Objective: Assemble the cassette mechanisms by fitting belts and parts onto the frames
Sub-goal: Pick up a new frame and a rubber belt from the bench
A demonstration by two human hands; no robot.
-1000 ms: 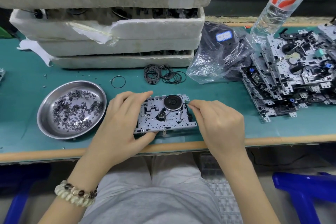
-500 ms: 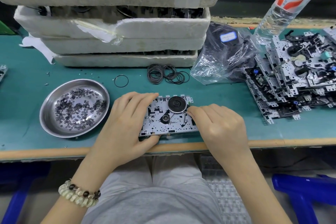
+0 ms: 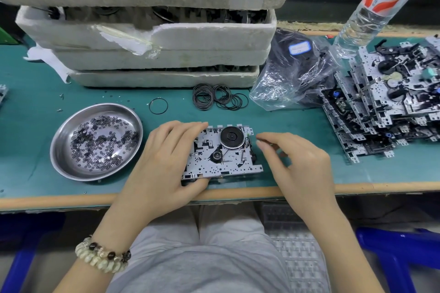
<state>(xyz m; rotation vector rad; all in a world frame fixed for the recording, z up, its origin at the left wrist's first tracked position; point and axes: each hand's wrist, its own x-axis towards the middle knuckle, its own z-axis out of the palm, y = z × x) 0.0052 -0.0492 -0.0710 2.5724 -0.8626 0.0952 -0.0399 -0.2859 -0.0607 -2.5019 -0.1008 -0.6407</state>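
Head view. The frame (image 3: 223,157) lies flat on the green table (image 3: 297,131) at the near edge, with the black flywheel (image 3: 232,137) on its far half.

The left hand (image 3: 164,162) grips the frame's 9 o'clock end, fingers curled over the top and thumb at the near edge. The right hand (image 3: 300,164) sits at the frame's 3 o'clock, fingers loosely curved and holding nothing visible, fingertips just beside the frame's far right corner.

Taken from the frame:
- Steel dish (image 3: 114,110) of small washers at 9 o'clock.
- Single belt (image 3: 158,106) at 11 o'clock.
- Loose belts (image 3: 214,97) at 12 o'clock, with foam trays (image 3: 166,38) stacked behind.
- Plastic bag (image 3: 292,74) at 1 o'clock.
- Piled frames (image 3: 385,114) at 2 o'clock, with a bottle (image 3: 371,7) beyond.
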